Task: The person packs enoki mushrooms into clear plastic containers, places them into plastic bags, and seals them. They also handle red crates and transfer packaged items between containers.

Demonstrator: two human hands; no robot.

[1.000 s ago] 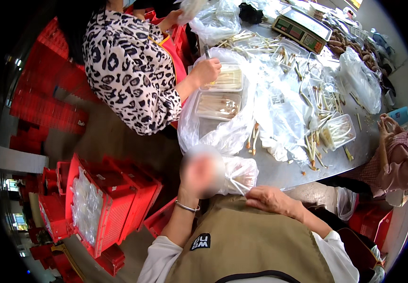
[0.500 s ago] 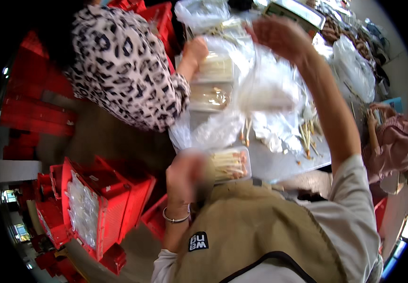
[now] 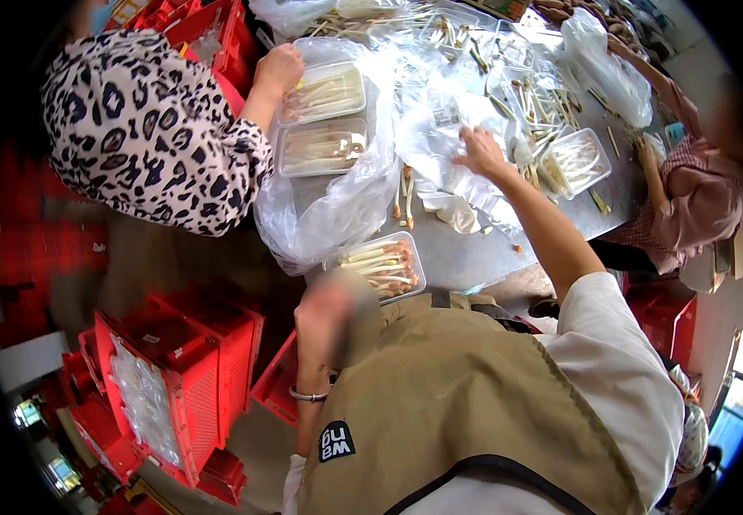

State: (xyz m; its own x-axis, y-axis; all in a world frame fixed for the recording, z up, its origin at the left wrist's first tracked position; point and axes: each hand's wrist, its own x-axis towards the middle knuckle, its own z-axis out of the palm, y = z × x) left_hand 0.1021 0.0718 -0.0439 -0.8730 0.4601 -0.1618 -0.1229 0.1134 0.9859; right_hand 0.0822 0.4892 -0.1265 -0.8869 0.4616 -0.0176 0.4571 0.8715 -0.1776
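A clear plastic tray (image 3: 403, 293) of pale stalks with orange-brown ends rests at the near table edge, beside my left hand (image 3: 313, 326). A smeared patch hides that hand's fingers. Reaching out over the middle of the table is my right hand (image 3: 481, 154), fingers apart and nothing in them. Thin white plastic film (image 3: 453, 129) lies beneath and beside it. A few loose stalks (image 3: 404, 196) lie to its left. Left of these, two covered trays of stalks, a far one (image 3: 324, 93) and a nearer one (image 3: 322, 148), sit on a crumpled clear bag (image 3: 329, 210).
A co-worker in a spotted shirt (image 3: 157, 129) stands at the left, one hand on the far tray. Another person (image 3: 702, 197) works at the right. An open tray of white stalks (image 3: 575, 163) stands near the right edge. Red crates (image 3: 217, 369) are stacked at lower left.
My right hand has come down and nearer from high over the table. The view has shifted, bringing more of the table's right side into sight. My left hand stays by the near tray.
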